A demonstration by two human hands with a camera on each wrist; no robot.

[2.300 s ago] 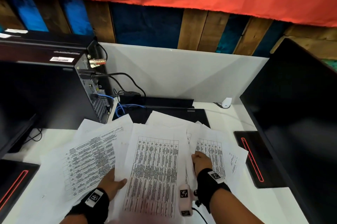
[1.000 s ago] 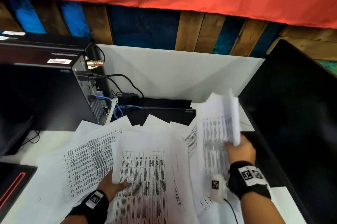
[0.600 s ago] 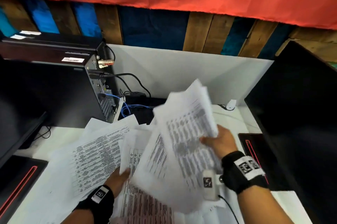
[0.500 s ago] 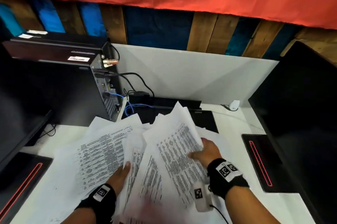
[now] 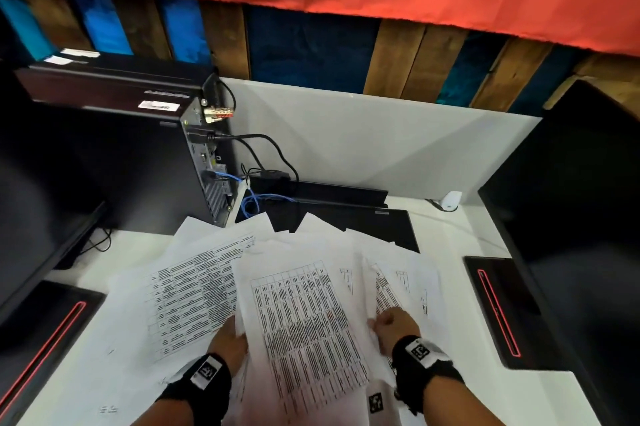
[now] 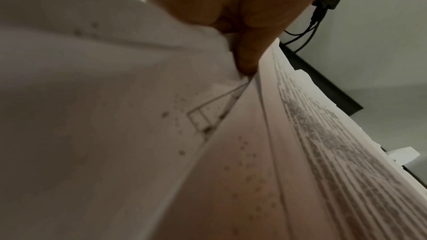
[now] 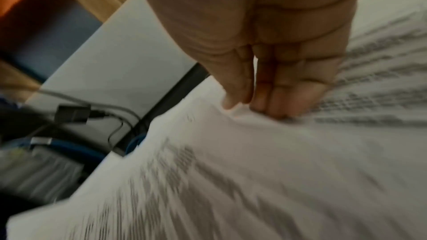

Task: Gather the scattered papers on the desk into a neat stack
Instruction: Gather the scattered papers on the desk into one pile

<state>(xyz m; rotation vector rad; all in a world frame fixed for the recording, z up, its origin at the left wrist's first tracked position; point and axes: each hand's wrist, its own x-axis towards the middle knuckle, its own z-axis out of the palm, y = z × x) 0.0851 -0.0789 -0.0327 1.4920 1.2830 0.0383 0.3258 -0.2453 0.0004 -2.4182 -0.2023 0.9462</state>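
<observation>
The white printed paper sheets (image 5: 304,318) are spread across the white surface (image 5: 446,228). The central sheet is pinched by the left hand (image 5: 230,339) at its left edge; sheets directly rightward are pressed by the right hand (image 5: 394,323), fingers (image 7: 286,98) curled.

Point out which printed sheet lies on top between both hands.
The centre table sheet, uppermost, between the left hand and right hand; the left printed sheet is partly beneath it.

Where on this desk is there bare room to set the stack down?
Bare desk shows at the far right, between the papers, the laptop and the right monitor. A smaller patch lies far left beside the computer tower. The middle is crowded.
</observation>
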